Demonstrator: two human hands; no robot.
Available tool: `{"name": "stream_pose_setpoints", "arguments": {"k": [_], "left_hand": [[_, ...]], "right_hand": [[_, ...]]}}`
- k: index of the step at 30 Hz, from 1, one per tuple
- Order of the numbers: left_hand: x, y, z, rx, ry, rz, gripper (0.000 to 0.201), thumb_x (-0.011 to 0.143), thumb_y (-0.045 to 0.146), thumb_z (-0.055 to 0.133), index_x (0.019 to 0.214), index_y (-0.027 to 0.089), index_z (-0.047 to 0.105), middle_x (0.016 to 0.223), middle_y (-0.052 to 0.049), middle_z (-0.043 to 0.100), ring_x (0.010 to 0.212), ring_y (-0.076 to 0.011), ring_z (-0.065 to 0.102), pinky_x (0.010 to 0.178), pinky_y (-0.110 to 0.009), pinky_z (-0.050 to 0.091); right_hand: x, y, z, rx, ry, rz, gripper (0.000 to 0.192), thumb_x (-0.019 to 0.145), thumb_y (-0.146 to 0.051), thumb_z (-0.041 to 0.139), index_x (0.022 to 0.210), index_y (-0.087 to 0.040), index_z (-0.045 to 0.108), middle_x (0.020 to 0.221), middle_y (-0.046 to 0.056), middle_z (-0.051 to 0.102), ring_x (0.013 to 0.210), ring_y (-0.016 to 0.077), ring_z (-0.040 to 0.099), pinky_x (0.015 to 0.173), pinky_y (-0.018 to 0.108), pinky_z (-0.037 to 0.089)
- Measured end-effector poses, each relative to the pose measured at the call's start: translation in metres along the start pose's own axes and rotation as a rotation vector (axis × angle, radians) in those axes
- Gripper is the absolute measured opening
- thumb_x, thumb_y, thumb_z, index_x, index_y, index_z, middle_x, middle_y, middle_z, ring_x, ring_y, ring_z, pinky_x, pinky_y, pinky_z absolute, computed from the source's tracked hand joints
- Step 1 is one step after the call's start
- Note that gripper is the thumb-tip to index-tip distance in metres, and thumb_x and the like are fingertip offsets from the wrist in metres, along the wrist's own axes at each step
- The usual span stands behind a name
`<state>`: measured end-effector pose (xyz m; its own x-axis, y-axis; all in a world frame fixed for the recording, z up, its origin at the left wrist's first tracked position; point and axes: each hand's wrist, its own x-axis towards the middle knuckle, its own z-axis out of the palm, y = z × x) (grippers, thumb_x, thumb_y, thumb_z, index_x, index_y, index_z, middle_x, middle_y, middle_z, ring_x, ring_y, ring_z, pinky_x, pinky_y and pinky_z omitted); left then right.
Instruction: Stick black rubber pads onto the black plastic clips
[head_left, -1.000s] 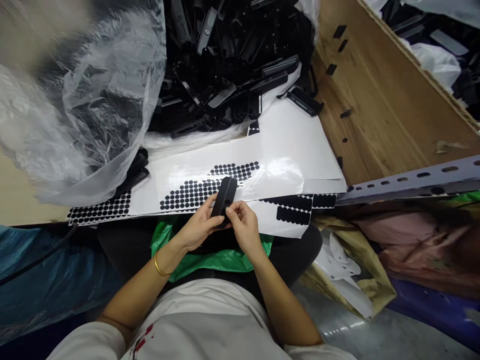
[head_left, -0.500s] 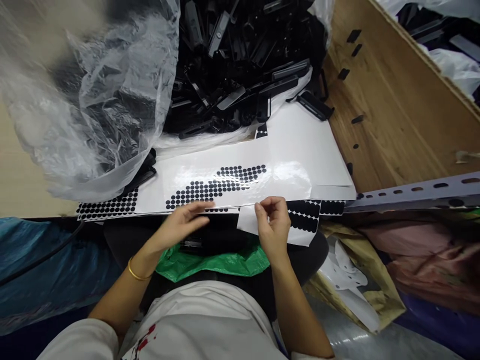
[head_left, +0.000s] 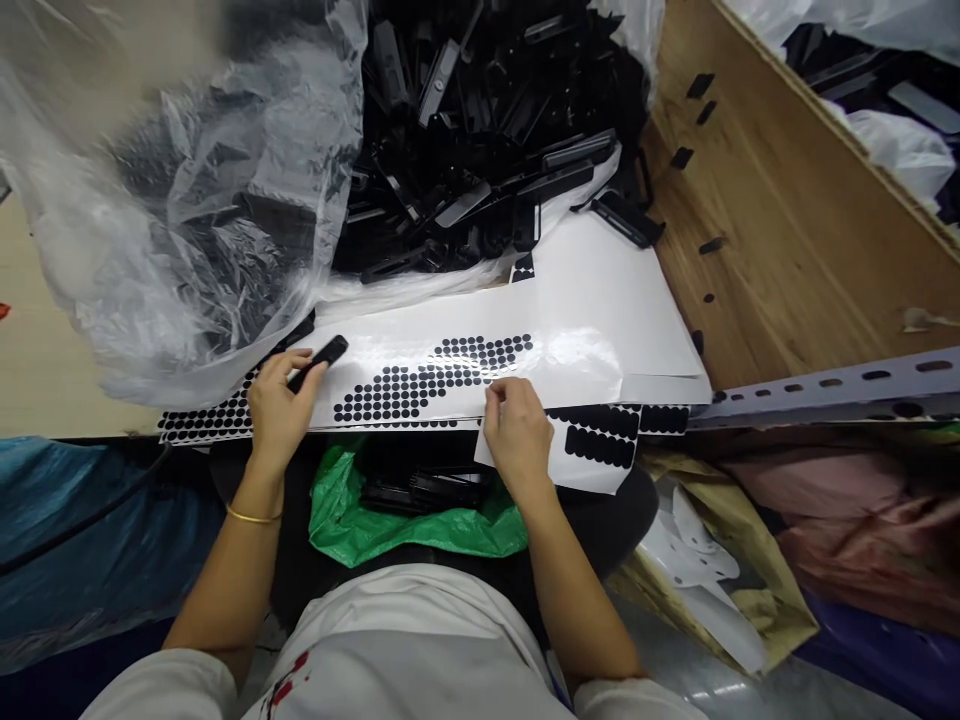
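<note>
My left hand [head_left: 281, 400] is closed around a small, long black plastic part [head_left: 328, 354], held over the left end of the white sticker sheet [head_left: 390, 330]. Rows of round black stickers [head_left: 386, 393] run across that sheet. My right hand [head_left: 519, 430] is in a pinch at the sheet's front edge, its fingertips by the lower right of the dots. What lies between those fingertips is too small to make out. Below the right hand, another sheet with larger black shapes [head_left: 600, 440] sticks out past the edge.
Many black plastic parts [head_left: 480, 130] are heaped at the back, beside a clear plastic bag [head_left: 247, 190]. A wooden board [head_left: 787, 200] slants along the right. On my lap is a green bag [head_left: 360, 535] with black parts inside. A brown bag [head_left: 780, 600] stands at lower right.
My left hand has moved left and up and now holds a black part. My right hand has shifted left toward the dots. More black parts show in the green bag.
</note>
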<state>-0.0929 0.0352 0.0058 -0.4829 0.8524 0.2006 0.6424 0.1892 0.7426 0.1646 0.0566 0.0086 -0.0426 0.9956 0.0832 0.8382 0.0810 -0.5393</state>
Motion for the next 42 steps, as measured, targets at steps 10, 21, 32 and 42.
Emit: {"name": "stream_pose_setpoints", "arguments": {"k": [10, 21, 32, 42], "left_hand": [[-0.037, 0.062, 0.048, -0.978, -0.536, -0.493, 0.031, 0.076, 0.045, 0.065, 0.077, 0.016, 0.054, 0.082, -0.004, 0.069, 0.076, -0.0168, 0.066, 0.07, -0.029, 0.053], [-0.057, 0.067, 0.075, -1.208, -0.657, -0.799, 0.015, 0.083, 0.025, 0.062, 0.079, 0.014, 0.052, 0.095, -0.009, 0.071, 0.086, -0.0199, 0.069, 0.072, -0.032, 0.058], [-0.061, 0.067, 0.074, -1.254, -0.676, -0.758, 0.018, 0.082, 0.029, 0.063, 0.09, 0.016, 0.053, 0.097, -0.007, 0.07, 0.089, -0.0204, 0.069, 0.076, -0.035, 0.058], [-0.068, 0.074, 0.075, -1.245, -0.709, -0.655, 0.026, 0.077, 0.034, 0.068, 0.094, 0.018, 0.057, 0.094, -0.003, 0.069, 0.093, -0.0171, 0.065, 0.081, -0.028, 0.053]], "right_hand": [[0.017, 0.008, 0.006, -0.231, -0.107, 0.09, 0.016, 0.092, -0.023, 0.041, 0.09, -0.017, 0.056, 0.092, 0.01, 0.063, 0.077, 0.0211, 0.056, 0.053, 0.027, 0.026], [0.029, 0.003, 0.006, -0.279, -0.156, 0.174, 0.016, 0.09, -0.02, 0.041, 0.093, -0.016, 0.057, 0.088, 0.013, 0.067, 0.072, 0.0236, 0.062, 0.057, 0.029, 0.034], [0.024, 0.006, -0.006, 0.255, -0.191, 0.194, 0.006, 0.082, -0.024, 0.051, 0.077, -0.02, 0.053, 0.065, 0.002, 0.058, 0.064, 0.0185, 0.055, 0.059, 0.03, 0.038], [-0.02, -0.012, 0.0, 0.894, -0.28, 0.246, 0.016, 0.079, -0.034, 0.053, 0.069, -0.021, 0.048, 0.057, -0.005, 0.047, 0.05, 0.0097, 0.042, 0.049, 0.023, 0.033]]}}
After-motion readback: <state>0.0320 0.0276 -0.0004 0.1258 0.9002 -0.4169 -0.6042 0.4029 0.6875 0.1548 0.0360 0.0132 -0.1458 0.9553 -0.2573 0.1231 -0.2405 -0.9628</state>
